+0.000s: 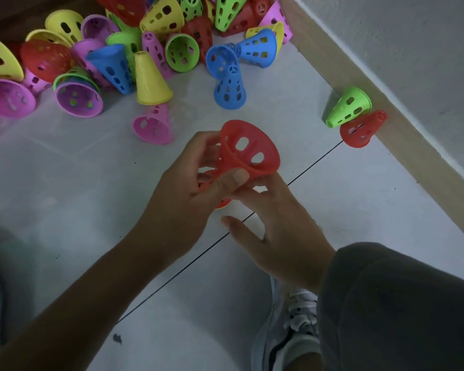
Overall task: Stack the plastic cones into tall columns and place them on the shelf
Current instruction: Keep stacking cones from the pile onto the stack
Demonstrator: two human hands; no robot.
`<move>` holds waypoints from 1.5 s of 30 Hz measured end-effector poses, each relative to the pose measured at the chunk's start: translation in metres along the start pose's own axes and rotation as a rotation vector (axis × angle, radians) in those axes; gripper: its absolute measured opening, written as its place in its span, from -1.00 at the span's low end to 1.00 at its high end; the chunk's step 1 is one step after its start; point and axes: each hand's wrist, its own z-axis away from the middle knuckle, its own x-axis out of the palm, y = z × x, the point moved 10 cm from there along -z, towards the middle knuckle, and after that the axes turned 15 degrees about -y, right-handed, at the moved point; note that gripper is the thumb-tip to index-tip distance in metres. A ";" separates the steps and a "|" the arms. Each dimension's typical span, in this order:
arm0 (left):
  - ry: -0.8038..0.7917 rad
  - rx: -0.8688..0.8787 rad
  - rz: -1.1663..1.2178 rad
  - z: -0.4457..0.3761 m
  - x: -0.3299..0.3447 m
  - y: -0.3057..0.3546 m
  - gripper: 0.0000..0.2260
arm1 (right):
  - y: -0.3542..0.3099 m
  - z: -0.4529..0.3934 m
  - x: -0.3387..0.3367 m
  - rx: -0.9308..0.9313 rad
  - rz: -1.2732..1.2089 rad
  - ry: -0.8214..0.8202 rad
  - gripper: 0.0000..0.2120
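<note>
Pale floor tiles are filling most of the frame, with a dark grout line [252,212] running diagonally under the hands and a beige skirting board [359,84] cutting across the upper right. No shelf is showing anywhere in view.

At the centre, the left hand [182,188] is closing around a red cone [248,149], thumb pressing on the flared rim and fingers wrapping behind the body, so the wide mouth is tilting up and to the right. More red plastic is peeking out beneath the palm, which looks like a second red cone nested under the first, though the hand is hiding how many there are. The right hand [276,228] is sitting just below with fingers spread; its fingertips are touching the underside of the rim, steadying rather than clamping.

Across the upper left, a loose pile of cones [113,49] in pink, yellow, blue, green and red is lying jumbled. A pink cone [153,125] is lying nearest the hands, and a green cone [350,107] and another red cone [363,128] are resting against the skirting at right.

Judging from this, stacking is only beginning. The main risk is seating the cone crooked: with the rim tilted, it could be jamming skewed on the one below, or slipping from a thumb-only pinch and rolling away across the smooth tile.
</note>
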 end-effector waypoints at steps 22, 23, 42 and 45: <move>0.142 -0.168 -0.477 0.012 -0.043 -0.023 -0.49 | 0.082 0.010 -0.024 0.184 -0.029 0.130 -0.68; 0.111 -0.184 -0.500 0.009 -0.038 -0.026 -0.50 | 0.087 0.010 -0.029 0.190 -0.029 0.157 -0.69; 0.113 -0.171 -0.444 -0.055 -0.050 -0.026 -0.80 | 0.232 -0.024 -0.151 0.498 0.212 0.426 -0.32; 0.134 -0.152 -0.490 -0.068 -0.057 -0.028 -0.78 | 0.246 -0.036 -0.155 0.498 0.163 0.393 -0.31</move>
